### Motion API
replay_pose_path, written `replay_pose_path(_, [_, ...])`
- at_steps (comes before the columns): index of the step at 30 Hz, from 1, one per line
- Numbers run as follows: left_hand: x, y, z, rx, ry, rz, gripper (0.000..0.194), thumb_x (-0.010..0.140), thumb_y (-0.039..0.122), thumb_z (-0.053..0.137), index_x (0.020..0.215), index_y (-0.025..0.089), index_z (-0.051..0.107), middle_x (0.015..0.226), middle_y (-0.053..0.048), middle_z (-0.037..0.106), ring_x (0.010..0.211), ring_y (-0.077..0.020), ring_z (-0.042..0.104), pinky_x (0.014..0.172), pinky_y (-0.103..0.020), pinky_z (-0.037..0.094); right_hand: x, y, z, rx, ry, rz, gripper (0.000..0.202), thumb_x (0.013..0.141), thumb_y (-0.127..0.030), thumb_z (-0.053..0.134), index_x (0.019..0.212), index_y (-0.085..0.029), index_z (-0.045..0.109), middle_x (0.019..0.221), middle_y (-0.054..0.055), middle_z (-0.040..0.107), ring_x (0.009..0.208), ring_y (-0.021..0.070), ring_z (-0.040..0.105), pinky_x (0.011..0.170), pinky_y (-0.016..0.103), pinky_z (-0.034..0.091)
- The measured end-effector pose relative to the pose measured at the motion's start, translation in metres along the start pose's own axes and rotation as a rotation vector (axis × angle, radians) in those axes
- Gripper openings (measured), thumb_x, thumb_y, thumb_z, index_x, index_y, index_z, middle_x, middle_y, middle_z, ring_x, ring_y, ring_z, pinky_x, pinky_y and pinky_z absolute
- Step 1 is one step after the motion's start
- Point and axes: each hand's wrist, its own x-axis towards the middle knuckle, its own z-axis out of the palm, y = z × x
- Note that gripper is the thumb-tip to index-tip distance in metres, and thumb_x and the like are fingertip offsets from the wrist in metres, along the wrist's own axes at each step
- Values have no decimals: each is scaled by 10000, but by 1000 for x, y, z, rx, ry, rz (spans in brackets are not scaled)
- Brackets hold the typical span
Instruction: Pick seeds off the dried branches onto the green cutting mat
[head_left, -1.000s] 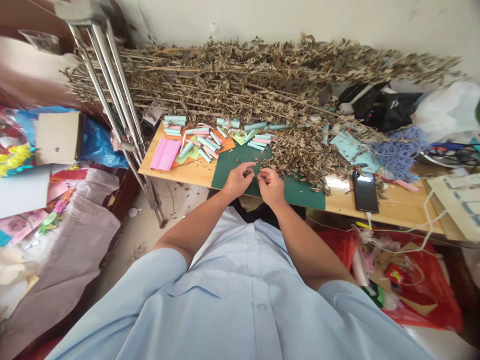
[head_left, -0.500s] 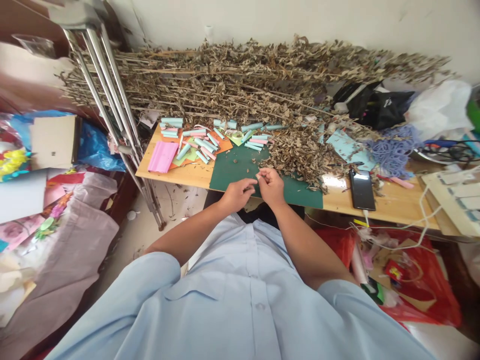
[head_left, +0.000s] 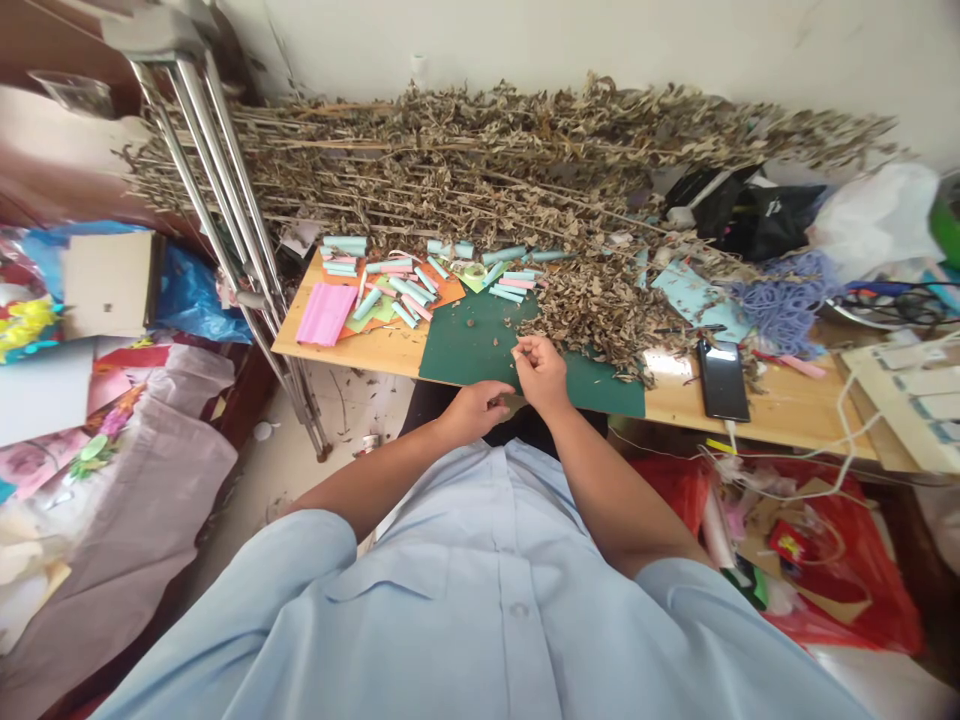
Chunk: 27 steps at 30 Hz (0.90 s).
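Observation:
My right hand is over the green mat, thumb and fingers pinched together. Something tiny and pale may be between the fingertips, but it is too small to name. Lower and to the left, my left hand is at the mat's front edge with its fingers curled in; whatever they hold, if anything, is hidden. The two hands are apart. Just beyond my right hand lies a heap of crumbled dried leaves, with a few loose bits on the mat.
Rolled blue and pink paper tubes and a pink paper stack lie left. Long dried plant stalks line the wall. A charging phone, purple yarn and a power strip are right. Metal crutches lean at the left.
My left hand has dropped down and back toward my body, away from the right fingertips. The right hand has hardly moved.

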Motion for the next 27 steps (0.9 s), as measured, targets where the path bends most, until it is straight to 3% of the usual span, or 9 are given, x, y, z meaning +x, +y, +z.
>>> replay_pose_path(5, [12,-2,-11,-104,144,-44,310,838,202,707,1144,155,722,843,-6,701,682,-103,595,670,-220,486,-1,2,0,-27,-14,-22,239,895,-348,600,1086,-207,636,910,28,702,598,115,555,632,280,503])
replay_pose_path(10, [42,-8,-21,-77,309,-8,294,873,158,665,1163,150,711,985,-53,756,901,-151,698,868,-271,539,-1,7,2,-39,-45,-41,242,902,-347,603,1105,-217,625,918,30,710,614,128,581,629,290,502])
replay_pose_path(14, [59,-11,-21,3,313,26,323,883,155,662,1203,159,696,1055,-68,766,969,-173,720,918,-299,552,-2,10,3,-46,-62,-54,238,900,-331,615,1115,-230,615,944,40,732,676,161,644,694,329,539])
replay_pose_path(18, [61,-11,-19,110,304,62,358,880,119,634,1231,162,690,1117,-82,761,1018,-186,716,954,-313,555,-3,12,3,-72,-66,-56,238,899,-326,622,1121,-241,611,964,47,749,747,192,688,743,358,558])
replay_pose_path(27, [66,-10,-18,154,315,37,384,860,60,585,1210,155,709,1117,-84,763,1002,-179,716,960,-297,551,-5,2,2,-89,-27,-50,208,900,-367,624,1053,-226,622,918,52,750,689,179,672,710,340,552])
